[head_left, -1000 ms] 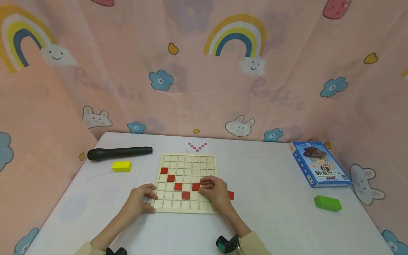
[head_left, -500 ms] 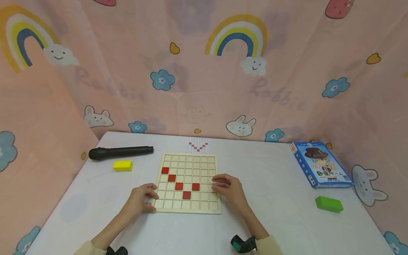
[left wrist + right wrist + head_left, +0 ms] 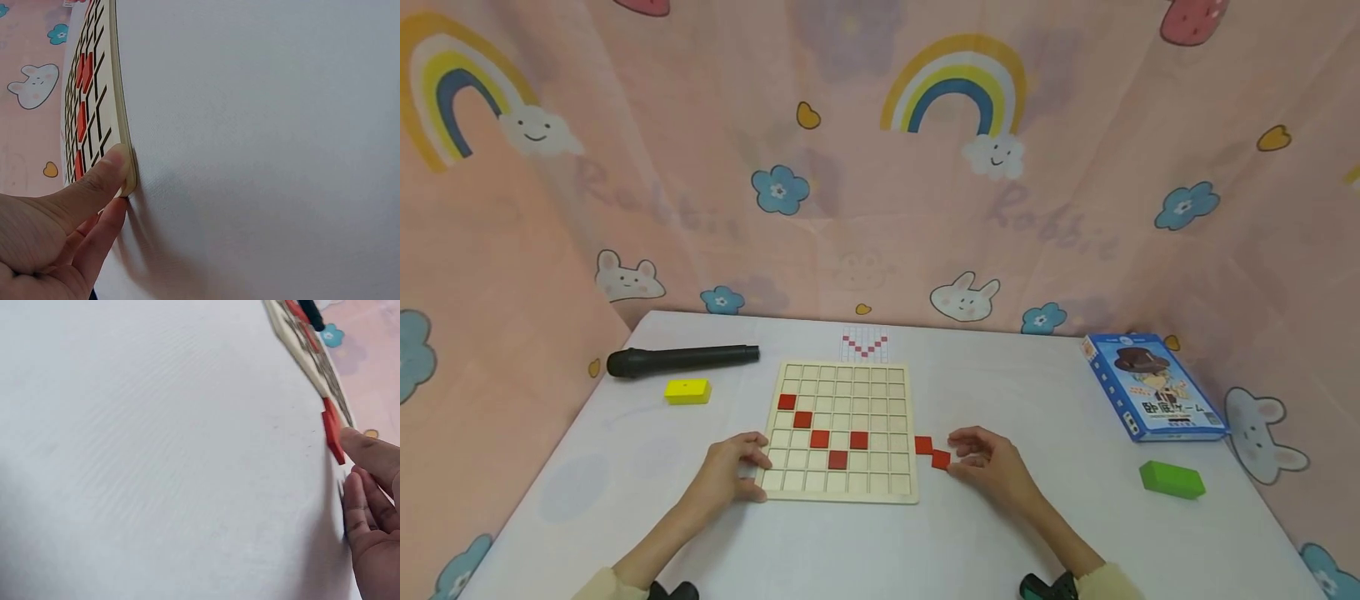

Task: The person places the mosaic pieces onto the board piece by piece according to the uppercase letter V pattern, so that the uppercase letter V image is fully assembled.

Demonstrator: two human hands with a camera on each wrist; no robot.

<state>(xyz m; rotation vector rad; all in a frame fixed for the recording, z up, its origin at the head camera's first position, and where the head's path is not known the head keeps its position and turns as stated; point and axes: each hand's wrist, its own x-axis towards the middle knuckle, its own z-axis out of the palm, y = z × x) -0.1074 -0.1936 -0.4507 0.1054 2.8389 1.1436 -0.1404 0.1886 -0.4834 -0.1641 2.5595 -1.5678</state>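
Observation:
A pale square grid board (image 3: pixel 881 389) lies on the white table, with several red square tiles (image 3: pixel 838 459) set in its cells in a slanting line that turns upward at the right. My left hand (image 3: pixel 733 469) grips the board's near left side; the left wrist view has the thumb (image 3: pixel 103 178) on the top of its corner and fingers against the edge. Two loose red tiles lie just right of the board, one nearer it (image 3: pixel 923 445) and one farther out (image 3: pixel 941 460). At that outer tile is my right hand (image 3: pixel 995 467), thumb tip against it, other fingers loosely bent.
Behind the board lies a small pattern card (image 3: pixel 865 342) with a red V on a grid. A black microphone (image 3: pixel 682 360) and yellow block (image 3: pixel 688 392) are at left. A blue game box (image 3: pixel 1156 386) and green block (image 3: pixel 1172 480) are at right. Patterned pink cloth hangs behind.
My right hand has moved from the red tile in the right part of the board, off to the right, to the loose tiles. My left hand has stayed at the board's edge.

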